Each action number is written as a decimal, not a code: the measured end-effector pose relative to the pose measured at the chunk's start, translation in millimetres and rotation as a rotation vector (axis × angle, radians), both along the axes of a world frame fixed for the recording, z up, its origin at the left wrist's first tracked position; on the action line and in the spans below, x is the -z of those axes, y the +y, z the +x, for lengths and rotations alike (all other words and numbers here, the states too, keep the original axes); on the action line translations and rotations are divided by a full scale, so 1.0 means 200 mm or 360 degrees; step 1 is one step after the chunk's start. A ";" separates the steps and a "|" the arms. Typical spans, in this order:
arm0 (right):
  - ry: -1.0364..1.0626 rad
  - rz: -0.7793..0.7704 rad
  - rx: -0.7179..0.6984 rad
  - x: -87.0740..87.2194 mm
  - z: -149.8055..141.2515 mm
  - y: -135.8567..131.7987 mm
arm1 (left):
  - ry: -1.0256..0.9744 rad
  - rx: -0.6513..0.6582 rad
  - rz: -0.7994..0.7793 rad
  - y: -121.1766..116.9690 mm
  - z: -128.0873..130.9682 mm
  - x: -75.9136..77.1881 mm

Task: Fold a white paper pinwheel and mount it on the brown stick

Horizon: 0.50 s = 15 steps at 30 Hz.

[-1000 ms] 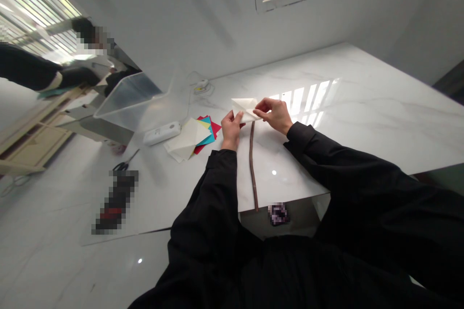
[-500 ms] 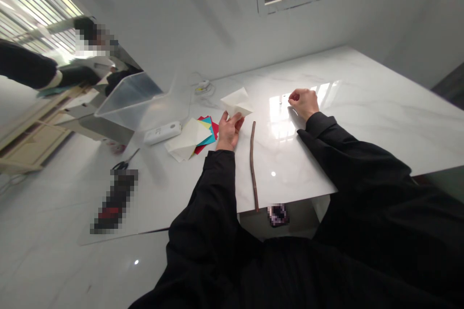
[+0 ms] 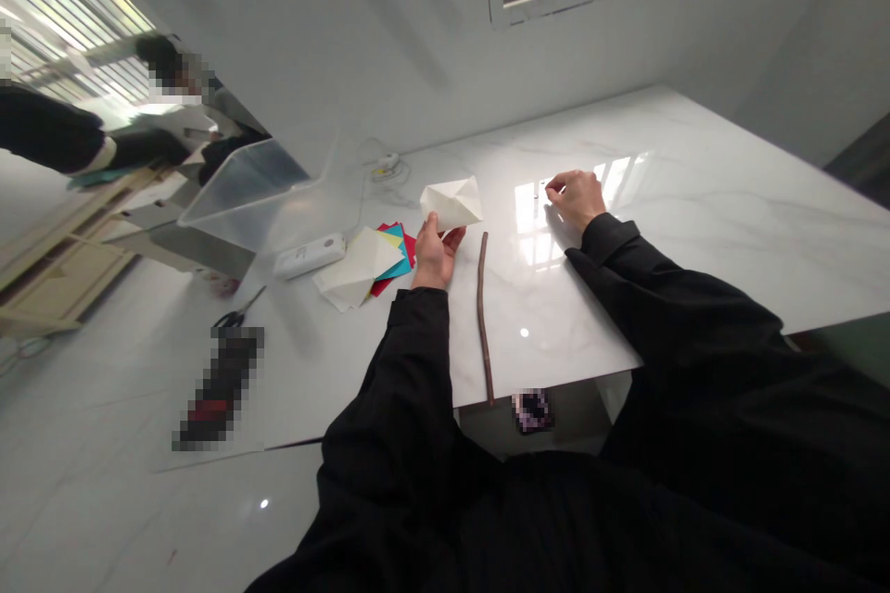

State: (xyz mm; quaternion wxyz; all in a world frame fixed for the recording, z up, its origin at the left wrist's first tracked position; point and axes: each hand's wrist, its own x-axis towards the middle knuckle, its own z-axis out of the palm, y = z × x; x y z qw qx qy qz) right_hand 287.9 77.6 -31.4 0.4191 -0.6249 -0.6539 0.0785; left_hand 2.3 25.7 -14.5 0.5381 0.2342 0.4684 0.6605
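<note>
My left hand (image 3: 437,255) holds a creased piece of cream paper (image 3: 451,202) by its lower edge, thumb in front, above the white marbled table (image 3: 702,195). Off to the right, my right hand (image 3: 578,196) hovers low near the bright reflection on the table. Its thumb and fingertips are pinched together; whatever may be between them is too small to name. A thin brown stick (image 3: 482,315) lies lengthwise between my forearms, its near end at the table's front edge. Beside my left hand is a stack of coloured paper (image 3: 365,264) in cream, yellow, blue and red.
A white oblong device (image 3: 311,256) and a clear plastic bin (image 3: 243,195) stand left of the paper stack. Further left are scissors (image 3: 236,310) and a blurred-out dark object (image 3: 221,389). A small white item with a cord (image 3: 386,166) sits by the wall. Other people are at the far left.
The cream paper has been tilted in my left hand, so its folded front faces me more. My right hand stays pinched and has barely moved.
</note>
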 end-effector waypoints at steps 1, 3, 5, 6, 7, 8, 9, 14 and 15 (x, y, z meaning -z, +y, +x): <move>0.0038 0.0028 -0.0023 -0.02 -0.02 -0.02 | 0.0024 0.0011 0.0021 0.00 0.00 0.00; 0.0147 0.0100 -0.0130 -0.07 -0.08 -0.06 | 0.0084 0.0081 0.0105 -0.01 0.01 0.00; 0.0283 0.0167 -0.0317 -0.10 -0.16 -0.11 | 0.0160 0.0216 0.0214 -0.02 0.03 0.00; 0.0347 0.0186 -0.0411 -0.12 -0.19 -0.13 | 0.0203 0.0291 0.0258 -0.03 0.04 0.00; 0.0402 0.0194 -0.0494 -0.12 -0.23 -0.15 | 0.0248 0.0360 0.0289 -0.04 0.04 0.00; 0.0447 0.0199 -0.0562 -0.13 -0.25 -0.17 | 0.0294 0.0417 0.0305 -0.04 0.05 0.01; 0.0476 0.0202 -0.0616 -0.13 -0.27 -0.19 | 0.0338 0.0464 0.0315 -0.05 0.06 0.01; 0.0377 0.0248 -0.0749 -0.12 -0.30 -0.21 | 0.0460 0.0625 0.0332 -0.06 0.07 0.02; 0.0336 0.0274 -0.0765 -0.11 -0.29 -0.21 | 0.0473 0.0639 0.0331 -0.06 0.07 0.02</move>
